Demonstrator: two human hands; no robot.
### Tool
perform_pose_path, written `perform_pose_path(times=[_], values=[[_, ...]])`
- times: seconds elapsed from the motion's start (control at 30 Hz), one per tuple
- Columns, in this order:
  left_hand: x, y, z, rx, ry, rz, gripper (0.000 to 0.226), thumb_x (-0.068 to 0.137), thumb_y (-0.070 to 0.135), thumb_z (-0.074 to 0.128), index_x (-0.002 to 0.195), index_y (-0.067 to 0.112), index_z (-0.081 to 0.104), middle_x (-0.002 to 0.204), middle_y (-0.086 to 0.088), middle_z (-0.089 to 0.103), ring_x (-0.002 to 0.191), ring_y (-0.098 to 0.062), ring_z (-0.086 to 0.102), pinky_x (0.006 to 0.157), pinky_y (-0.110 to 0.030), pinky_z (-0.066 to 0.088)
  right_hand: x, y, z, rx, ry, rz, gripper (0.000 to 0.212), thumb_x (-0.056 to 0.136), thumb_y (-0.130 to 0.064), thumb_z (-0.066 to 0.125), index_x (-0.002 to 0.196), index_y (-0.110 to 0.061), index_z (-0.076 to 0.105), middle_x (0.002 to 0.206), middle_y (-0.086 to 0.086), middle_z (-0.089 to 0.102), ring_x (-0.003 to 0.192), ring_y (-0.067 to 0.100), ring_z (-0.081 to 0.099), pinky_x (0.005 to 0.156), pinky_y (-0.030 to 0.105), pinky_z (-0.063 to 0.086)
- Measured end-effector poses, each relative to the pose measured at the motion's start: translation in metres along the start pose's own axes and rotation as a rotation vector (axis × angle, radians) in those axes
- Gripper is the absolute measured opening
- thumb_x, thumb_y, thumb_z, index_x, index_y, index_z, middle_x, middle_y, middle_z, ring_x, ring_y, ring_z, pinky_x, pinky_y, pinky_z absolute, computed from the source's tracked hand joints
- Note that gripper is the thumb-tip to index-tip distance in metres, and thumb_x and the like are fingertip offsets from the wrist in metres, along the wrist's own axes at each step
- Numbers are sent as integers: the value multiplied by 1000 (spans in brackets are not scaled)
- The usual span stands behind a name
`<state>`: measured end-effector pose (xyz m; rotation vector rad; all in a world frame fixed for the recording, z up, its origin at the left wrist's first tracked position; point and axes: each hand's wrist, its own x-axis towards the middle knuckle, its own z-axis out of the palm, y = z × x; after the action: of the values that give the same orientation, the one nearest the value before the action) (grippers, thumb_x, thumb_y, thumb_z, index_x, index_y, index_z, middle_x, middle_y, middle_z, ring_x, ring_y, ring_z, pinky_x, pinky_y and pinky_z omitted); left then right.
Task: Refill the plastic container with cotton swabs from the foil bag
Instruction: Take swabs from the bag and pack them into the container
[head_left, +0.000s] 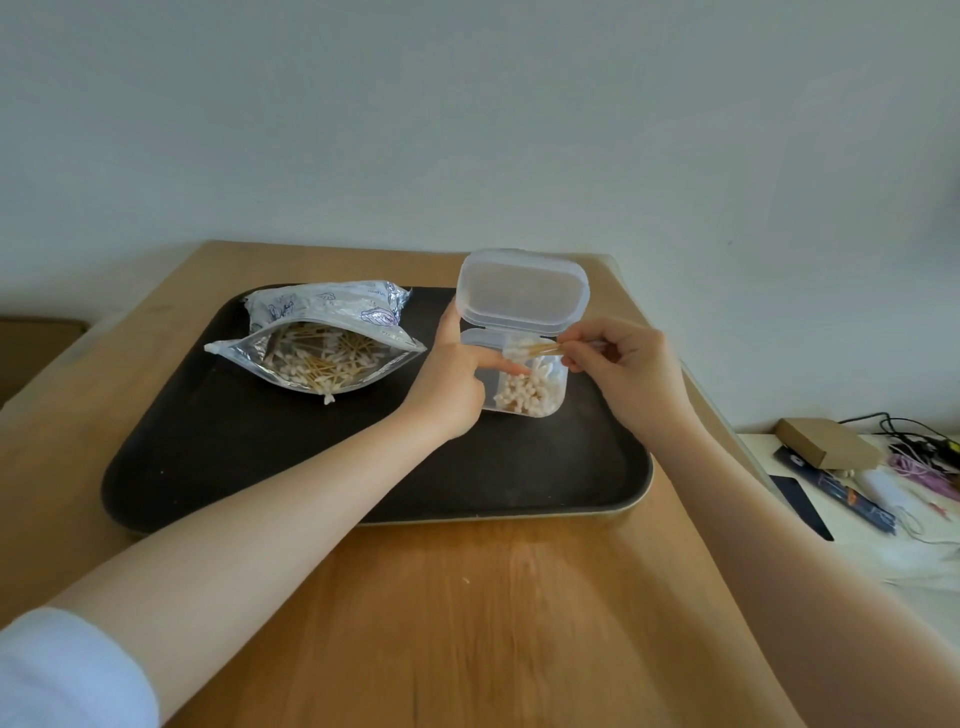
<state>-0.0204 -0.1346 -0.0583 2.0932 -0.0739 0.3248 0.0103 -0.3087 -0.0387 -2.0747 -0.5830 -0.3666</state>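
Note:
A clear plastic container stands on the dark tray, its hinged lid raised behind it, with upright cotton swabs inside. My left hand grips the container's left side, thumb behind the lid and forefinger reaching into the box. My right hand pinches a small bundle of wooden-stemmed cotton swabs just above the container's opening, their tips pointing left. The open silver foil bag lies on the tray's far left, holding several loose swabs.
The tray sits on a wooden table pushed against a pale wall. One swab tip pokes from the bag's front. To the right, a white surface carries a cardboard box, cables and dark cards.

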Motion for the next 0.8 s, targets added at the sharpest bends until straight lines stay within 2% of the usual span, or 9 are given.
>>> perform_pose_path(times=[0.07, 0.2, 0.33, 0.43, 0.5, 0.6, 0.67, 0.73, 0.8], values=[[-1, -2, 1, 10, 16, 24, 56, 80, -22, 42, 128, 5, 54, 153, 6, 16, 140, -12, 16, 78, 13, 21, 2, 2, 2, -76, -12, -17, 12, 87, -9, 62, 94, -12, 71, 76, -9, 64, 66, -5, 62, 67, 1, 45], [-5, -2, 1, 81, 23, 19, 50, 82, -19, 43, 103, 18, 70, 156, 4, 10, 143, -15, 10, 101, -9, 15, 6, 3, 4, -301, 46, -149, 13, 85, -2, 62, 90, -4, 73, 80, 3, 69, 73, 16, 62, 68, 11, 42], [-5, -2, 1, 92, 12, -17, 51, 81, -18, 42, 113, 16, 65, 156, 3, 11, 142, -17, 13, 87, 2, 16, 8, 2, 15, -585, -22, -336, 11, 71, 10, 65, 77, 1, 66, 75, 14, 64, 60, 27, 57, 53, 34, 52], [-9, -3, 3, 185, 14, 17, 45, 80, -17, 43, 95, 22, 61, 155, 0, 13, 142, -19, 15, 97, -12, 20, 8, -8, 25, -715, -82, -448, 33, 41, 25, 65, 58, -2, 55, 63, 15, 54, 46, 20, 36, 41, 21, 32], [-9, -5, 3, 189, 31, -1, 39, 81, -14, 45, 93, 22, 55, 152, -1, 18, 140, -19, 22, 87, -3, 27, 10, -17, 29, -737, -91, -453, 38, 32, 26, 67, 54, -2, 53, 61, 17, 54, 40, 23, 39, 45, 18, 26], [-8, -8, -1, 151, 69, -24, 34, 85, -5, 51, 110, 18, 52, 147, -1, 26, 133, -14, 32, 78, 6, 27, 12, -15, 38, -811, -217, -411, 25, 53, 19, 69, 70, 2, 61, 77, 20, 60, 56, 29, 58, 48, 24, 38], [-8, -12, -2, 149, 68, 0, 38, 86, 1, 54, 121, 17, 50, 140, 0, 37, 127, -15, 41, 89, -9, 33, 12, -5, 41, -819, -330, -385, 15, 74, 7, 64, 88, 2, 62, 91, 19, 61, 79, 32, 61, 65, 36, 50], [-7, -14, -3, 117, 52, 3, 40, 89, 6, 54, 127, 18, 47, 135, 2, 44, 122, -12, 44, 91, -17, 35, 14, 5, 41, -706, -336, -446, 1, 83, -3, 60, 83, -3, 61, 83, 13, 60, 79, 31, 59, 70, 40, 50], [-5, -15, -5, 69, 14, -16, 39, 93, 14, 50, 131, 21, 44, 135, 2, 46, 122, -11, 44, 90, -18, 36, 19, 6, 41, -655, -346, -388, 27, 97, -30, 42, 86, -11, 56, 86, 0, 54, 87, 17, 52, 85, 36, 45]])
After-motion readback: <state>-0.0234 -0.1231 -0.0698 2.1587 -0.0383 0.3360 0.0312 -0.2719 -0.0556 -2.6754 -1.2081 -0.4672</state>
